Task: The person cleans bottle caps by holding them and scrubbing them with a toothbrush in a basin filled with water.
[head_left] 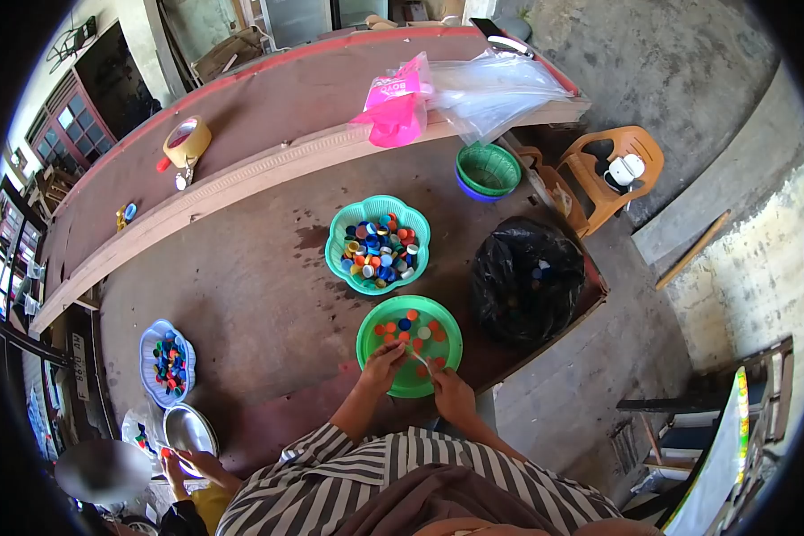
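Observation:
Directly before me stands a round green basin (453,322), with orange, blue and pale bottle caps (406,325) lying in what looks like water. My left hand (384,366) is over its near left rim, fingers pinched together; whatever they hold is too small to make out. At the near right rim, my right hand (454,396) is closed on a thin, pale, spoon-like utensil (419,359), whose far end points to my left fingertips. Just beyond the basin, a scalloped turquoise basket (337,234) holds many mixed-colour bottle caps.
A black plastic bag (518,308) sits right of the basin, with nested green and blue baskets (489,170) behind. At left are a lilac basket (148,380) of caps, a metal bowl (190,429) and another person's hands (192,469). A raised wooden beam (241,183) crosses the table.

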The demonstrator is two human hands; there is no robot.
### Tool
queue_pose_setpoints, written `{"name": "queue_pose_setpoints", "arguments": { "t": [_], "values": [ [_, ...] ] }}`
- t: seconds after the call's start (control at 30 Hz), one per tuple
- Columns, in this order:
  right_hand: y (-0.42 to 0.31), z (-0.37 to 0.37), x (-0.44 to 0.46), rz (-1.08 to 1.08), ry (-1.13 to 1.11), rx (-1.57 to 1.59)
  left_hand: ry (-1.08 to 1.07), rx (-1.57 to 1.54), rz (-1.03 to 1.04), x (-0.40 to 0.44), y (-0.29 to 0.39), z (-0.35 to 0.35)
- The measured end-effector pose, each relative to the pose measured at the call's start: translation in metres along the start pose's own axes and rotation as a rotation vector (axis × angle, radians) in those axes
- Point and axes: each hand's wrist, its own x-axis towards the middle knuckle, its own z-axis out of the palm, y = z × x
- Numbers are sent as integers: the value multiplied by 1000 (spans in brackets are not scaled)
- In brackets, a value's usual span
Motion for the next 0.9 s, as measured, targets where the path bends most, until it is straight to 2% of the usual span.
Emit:
{"name": "queue_pose_setpoints", "arguments": {
  "t": [0.07,0.2,0.27,0.4,0.47,0.5,0.57,0.6,0.67,0.77,0.9],
  "values": [
    [4,0,-2,-39,50,96,-6,-60,17,-3,-2,2],
    [16,4,4,-11,67,59,-29,-108,80,-6,-2,2],
    [8,0,4,-67,121,175,-20,-82,77,-6,-2,6],
    [17,4,7,-15,-1,99,-3,-110,50,-20,-3,19],
    [17,1,10,-15,184,230,-43,-122,62,-11,-10,8],
    [16,2,7,-5,174,232,-85,-128,81,-12,-10,7],
    [12,3,2,-69,-4,236,-33,-116,71,-11,-12,9],
    [14,3,2,-62,-14,239,-21,-90,77,-13,-10,12],
    [21,0,9,18,102,136,25,-56,85,-18,-5,19],
    [12,-4,5,-102,38,176,12,-56,96,-17,-3,19],
    [21,-2,12,-77,-18,69,30,-46,57,-16,-1,20]
  ]
}}
